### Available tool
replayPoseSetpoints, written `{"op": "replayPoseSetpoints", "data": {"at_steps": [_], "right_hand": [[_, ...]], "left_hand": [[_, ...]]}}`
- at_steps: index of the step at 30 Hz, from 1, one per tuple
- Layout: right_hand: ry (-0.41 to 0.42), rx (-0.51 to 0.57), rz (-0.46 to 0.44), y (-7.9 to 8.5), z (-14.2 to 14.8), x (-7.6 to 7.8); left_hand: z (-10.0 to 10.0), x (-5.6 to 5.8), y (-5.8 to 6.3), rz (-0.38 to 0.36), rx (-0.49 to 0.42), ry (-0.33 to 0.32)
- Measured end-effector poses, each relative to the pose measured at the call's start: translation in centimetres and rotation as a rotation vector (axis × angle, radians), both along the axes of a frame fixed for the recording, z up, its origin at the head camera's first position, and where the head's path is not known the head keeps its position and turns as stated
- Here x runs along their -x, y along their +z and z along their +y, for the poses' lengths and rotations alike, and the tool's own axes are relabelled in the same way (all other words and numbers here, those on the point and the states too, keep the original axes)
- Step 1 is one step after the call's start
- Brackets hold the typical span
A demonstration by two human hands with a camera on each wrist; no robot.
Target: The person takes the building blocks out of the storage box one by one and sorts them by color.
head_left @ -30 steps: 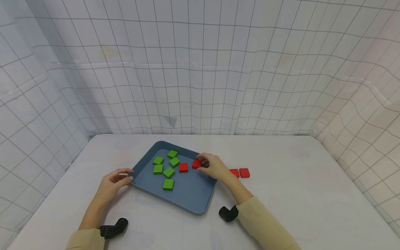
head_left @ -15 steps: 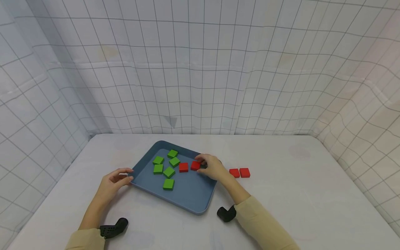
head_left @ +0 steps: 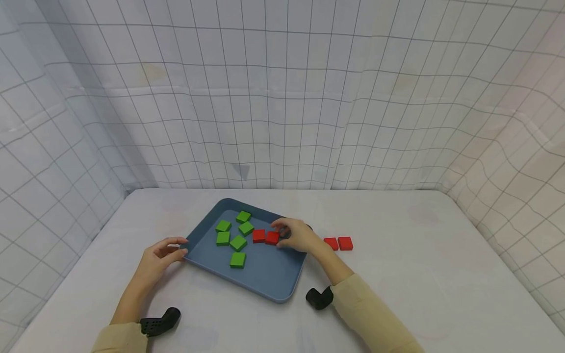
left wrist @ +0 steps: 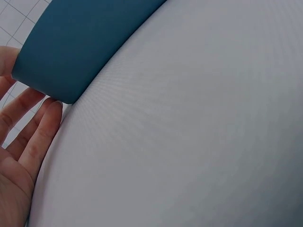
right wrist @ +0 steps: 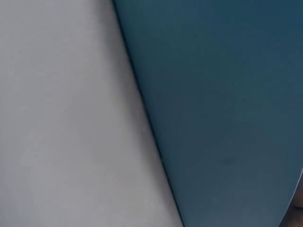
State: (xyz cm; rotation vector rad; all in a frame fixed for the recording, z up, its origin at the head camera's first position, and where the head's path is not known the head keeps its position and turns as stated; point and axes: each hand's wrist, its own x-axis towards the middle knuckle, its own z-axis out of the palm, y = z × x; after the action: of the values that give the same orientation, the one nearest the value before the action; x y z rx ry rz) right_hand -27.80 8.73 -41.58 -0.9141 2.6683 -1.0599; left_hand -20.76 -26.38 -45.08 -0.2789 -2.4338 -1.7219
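Observation:
A blue tray [head_left: 269, 274] lies at an angle on the table. My left hand [head_left: 153, 262] holds its left corner; in the left wrist view the fingers [left wrist: 45, 130] meet the corner's underside and outer wall. My right hand [head_left: 301, 236] reaches over the tray's right side, thumb and fingertips around a red square block [head_left: 272, 238]. That block sits close beside a second red block [head_left: 259, 236]. Left of them are several green square blocks [head_left: 238, 243]. The right wrist view shows mainly the tray's wall [right wrist: 213, 104], with the held block out of sight.
Two red blocks [head_left: 346, 243] lie on the white table [head_left: 419, 274] to the right of the tray, behind the right forearm. Black wrist mounts [head_left: 161, 322] stick out at both cuffs. White gridded cloth [head_left: 282, 98] encloses the back and sides.
My right hand has shifted a little left and toward me with its red block, bringing it close to the other red one. My left hand and the tray stay put.

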Motion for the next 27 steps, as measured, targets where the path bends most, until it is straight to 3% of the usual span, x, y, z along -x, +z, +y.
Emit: {"op": "replayPoseSetpoints", "data": {"at_steps": [7,17,27], "right_hand": [[0.009,0.007,-0.017,-0.19,-0.23,0.39],[-0.052,0.034,-0.091,-0.34,-0.46,0.75],[-0.080,0.015,-0.071,-0.54,-0.67,0.55]], "left_hand": [[0.06,-0.02,0.03,-0.003,0.008,0.010],[-0.01,0.04,-0.06,-0.007,0.003,0.010],[-0.01,0.04,-0.08,-0.008,0.026,0.024]]}}
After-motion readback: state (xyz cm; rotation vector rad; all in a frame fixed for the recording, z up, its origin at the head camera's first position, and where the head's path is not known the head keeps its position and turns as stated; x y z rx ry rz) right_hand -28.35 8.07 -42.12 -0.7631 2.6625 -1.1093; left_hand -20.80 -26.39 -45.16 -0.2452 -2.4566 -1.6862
